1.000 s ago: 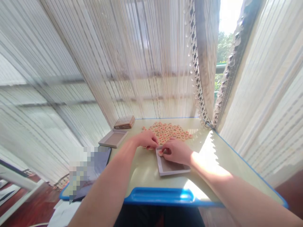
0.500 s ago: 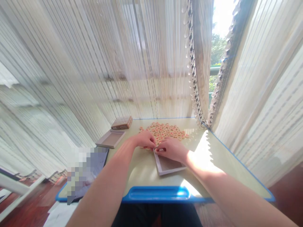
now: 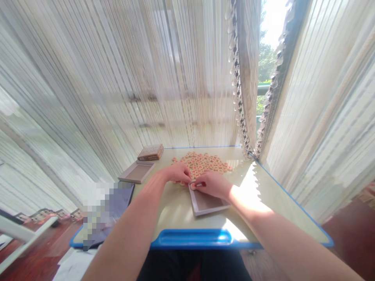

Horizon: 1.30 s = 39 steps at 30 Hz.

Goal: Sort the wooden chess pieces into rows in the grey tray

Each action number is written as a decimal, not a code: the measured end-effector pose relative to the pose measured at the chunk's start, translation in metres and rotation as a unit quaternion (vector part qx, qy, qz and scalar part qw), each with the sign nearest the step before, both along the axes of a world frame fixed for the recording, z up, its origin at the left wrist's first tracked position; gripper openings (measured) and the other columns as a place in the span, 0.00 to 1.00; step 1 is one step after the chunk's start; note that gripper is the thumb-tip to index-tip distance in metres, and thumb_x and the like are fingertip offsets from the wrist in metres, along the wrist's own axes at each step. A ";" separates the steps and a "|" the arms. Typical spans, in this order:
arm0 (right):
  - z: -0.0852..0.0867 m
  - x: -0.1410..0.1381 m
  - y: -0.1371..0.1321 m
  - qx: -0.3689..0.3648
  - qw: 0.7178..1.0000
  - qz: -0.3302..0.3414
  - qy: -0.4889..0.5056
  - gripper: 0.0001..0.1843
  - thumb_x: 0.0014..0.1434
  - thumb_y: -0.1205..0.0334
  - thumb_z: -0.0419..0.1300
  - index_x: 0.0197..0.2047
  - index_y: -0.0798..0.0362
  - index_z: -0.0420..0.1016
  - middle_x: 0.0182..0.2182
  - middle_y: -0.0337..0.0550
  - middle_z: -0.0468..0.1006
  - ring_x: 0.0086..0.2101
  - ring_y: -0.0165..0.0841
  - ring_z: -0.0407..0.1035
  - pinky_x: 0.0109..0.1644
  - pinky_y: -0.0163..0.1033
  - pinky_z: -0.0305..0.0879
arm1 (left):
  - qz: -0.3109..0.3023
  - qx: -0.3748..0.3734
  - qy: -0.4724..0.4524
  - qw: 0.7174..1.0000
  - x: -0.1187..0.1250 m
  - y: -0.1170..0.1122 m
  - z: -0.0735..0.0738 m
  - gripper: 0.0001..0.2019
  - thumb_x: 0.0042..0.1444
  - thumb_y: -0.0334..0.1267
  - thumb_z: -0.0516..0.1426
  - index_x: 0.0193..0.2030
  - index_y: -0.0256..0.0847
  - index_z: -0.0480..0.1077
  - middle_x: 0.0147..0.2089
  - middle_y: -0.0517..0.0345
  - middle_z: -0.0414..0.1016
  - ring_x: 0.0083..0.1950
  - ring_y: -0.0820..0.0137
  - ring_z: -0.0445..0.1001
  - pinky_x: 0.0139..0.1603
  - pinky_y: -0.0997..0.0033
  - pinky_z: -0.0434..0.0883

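Note:
My right hand [image 3: 213,183] is over a shallow, light-coloured box [image 3: 202,211], its thumb and fingers closed on a round wooden game piece [image 3: 193,186] in the far left corner. My left hand [image 3: 179,172] is just outside that corner, fingers pressed together near the rim. Whether anything is in the left fingers is hidden. Beyond both hands spreads a pile of round wooden game pieces [image 3: 205,162] with reddish markings. A few of them lie partly under my left hand. The right hand and forearm cover part of the box's far and right sides.
A second shallow box part [image 3: 137,172] lies at the left, with a brown patterned box or book [image 3: 150,152] behind it. A dark flat tablet-like thing [image 3: 124,199], partly blurred out, rests at the table's left. The table [image 3: 281,210] has a blue tray [image 3: 193,237] at its front edge.
The right fingers have drawn back slightly, and more of the round piece in the box corner shows. The left hand stays by the corner. The view has shifted a little.

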State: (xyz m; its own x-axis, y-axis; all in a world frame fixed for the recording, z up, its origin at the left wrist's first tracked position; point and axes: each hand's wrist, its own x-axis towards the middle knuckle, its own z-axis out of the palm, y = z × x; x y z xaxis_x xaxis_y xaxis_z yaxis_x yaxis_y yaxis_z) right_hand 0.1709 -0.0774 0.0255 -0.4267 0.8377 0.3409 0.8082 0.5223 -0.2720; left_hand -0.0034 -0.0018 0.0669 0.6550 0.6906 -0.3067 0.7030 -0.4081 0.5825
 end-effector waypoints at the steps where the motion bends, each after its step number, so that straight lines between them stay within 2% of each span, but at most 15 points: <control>1: 0.000 0.000 0.000 -0.004 1.000 -0.005 0.002 0.11 0.56 0.52 0.56 0.36 0.43 0.78 0.29 0.38 0.78 0.35 0.32 0.66 0.35 0.35 0.56 | 0.000 -0.001 0.000 1.000 0.000 0.000 -0.001 0.10 0.40 0.40 0.57 0.26 0.36 0.74 0.22 0.60 0.70 0.19 0.78 0.60 0.17 0.78 0.57; 5: -0.001 -0.001 0.002 -0.017 1.000 -0.009 0.002 0.13 0.56 0.50 0.55 0.35 0.45 0.78 0.29 0.39 0.77 0.35 0.33 0.67 0.35 0.35 0.56 | 0.001 -0.006 -0.002 1.000 0.000 0.000 0.000 0.10 0.40 0.41 0.57 0.26 0.36 0.74 0.22 0.60 0.70 0.19 0.78 0.60 0.17 0.79 0.57; 12: -0.002 0.006 0.006 -0.031 0.999 -0.033 0.020 0.14 0.51 0.47 0.59 0.36 0.46 0.76 0.27 0.37 0.74 0.31 0.30 0.65 0.32 0.34 0.54 | 0.013 0.007 0.001 1.000 -0.001 -0.001 0.000 0.11 0.40 0.41 0.58 0.28 0.36 0.74 0.22 0.60 0.70 0.22 0.78 0.62 0.18 0.80 0.58; 22: -0.003 0.007 0.007 -0.010 1.000 0.012 0.012 0.09 0.56 0.56 0.56 0.34 0.47 0.77 0.29 0.40 0.73 0.35 0.31 0.64 0.37 0.35 0.56 | 0.017 -0.024 -0.018 0.999 -0.006 0.008 -0.004 0.10 0.40 0.41 0.59 0.27 0.36 0.74 0.21 0.59 0.71 0.19 0.79 0.60 0.18 0.79 0.56; 25: 0.000 0.008 0.006 0.008 1.000 -0.004 0.012 0.08 0.55 0.59 0.57 0.34 0.48 0.77 0.31 0.41 0.71 0.36 0.31 0.64 0.37 0.34 0.57 | 0.013 -0.027 -0.005 1.000 -0.008 0.007 -0.002 0.09 0.39 0.40 0.58 0.26 0.38 0.74 0.22 0.60 0.72 0.20 0.79 0.60 0.18 0.79 0.56; 29: 0.002 0.011 0.006 0.036 0.998 -0.039 0.018 0.08 0.53 0.60 0.60 0.37 0.50 0.76 0.35 0.43 0.69 0.41 0.34 0.62 0.43 0.37 0.58 | 0.021 -0.013 0.007 1.000 -0.013 0.009 0.000 0.09 0.40 0.41 0.58 0.26 0.39 0.74 0.24 0.60 0.74 0.21 0.79 0.60 0.20 0.79 0.57; 31: 0.001 0.011 0.007 0.034 0.998 -0.050 0.006 0.08 0.53 0.60 0.59 0.38 0.50 0.76 0.36 0.43 0.70 0.42 0.35 0.62 0.45 0.38 0.58 | 0.031 0.018 0.002 0.999 -0.016 0.014 -0.001 0.10 0.41 0.41 0.57 0.27 0.38 0.75 0.25 0.60 0.74 0.22 0.78 0.62 0.22 0.79 0.59; 33: -0.001 0.011 0.008 0.025 0.998 -0.062 -0.008 0.08 0.54 0.61 0.58 0.37 0.50 0.76 0.36 0.43 0.71 0.42 0.35 0.62 0.45 0.38 0.57 | 0.056 0.102 0.002 0.993 -0.019 0.021 -0.004 0.10 0.43 0.41 0.55 0.26 0.37 0.74 0.24 0.59 0.73 0.24 0.75 0.65 0.24 0.78 0.60; 35: -0.002 0.010 0.010 0.017 0.997 -0.074 -0.016 0.08 0.55 0.60 0.57 0.35 0.50 0.76 0.35 0.43 0.72 0.41 0.34 0.64 0.43 0.37 0.57 | 0.104 0.221 0.006 0.970 -0.020 0.028 -0.010 0.11 0.45 0.40 0.54 0.28 0.36 0.74 0.26 0.57 0.74 0.28 0.72 0.68 0.29 0.76 0.62; 37: -0.002 0.008 0.011 0.015 0.996 -0.085 -0.019 0.08 0.56 0.60 0.56 0.33 0.50 0.76 0.34 0.43 0.73 0.39 0.34 0.65 0.41 0.37 0.57 | 0.142 0.321 0.009 0.936 -0.019 0.034 -0.016 0.14 0.49 0.41 0.52 0.35 0.36 0.74 0.33 0.52 0.76 0.35 0.68 0.70 0.36 0.73 0.64; 39: -0.003 0.007 0.011 0.017 0.996 -0.090 -0.019 0.08 0.55 0.61 0.56 0.32 0.50 0.76 0.34 0.42 0.73 0.38 0.34 0.66 0.38 0.36 0.57 | 0.128 0.371 0.012 0.920 -0.018 0.038 -0.022 0.16 0.53 0.41 0.50 0.41 0.36 0.73 0.41 0.49 0.75 0.42 0.66 0.70 0.44 0.71 0.63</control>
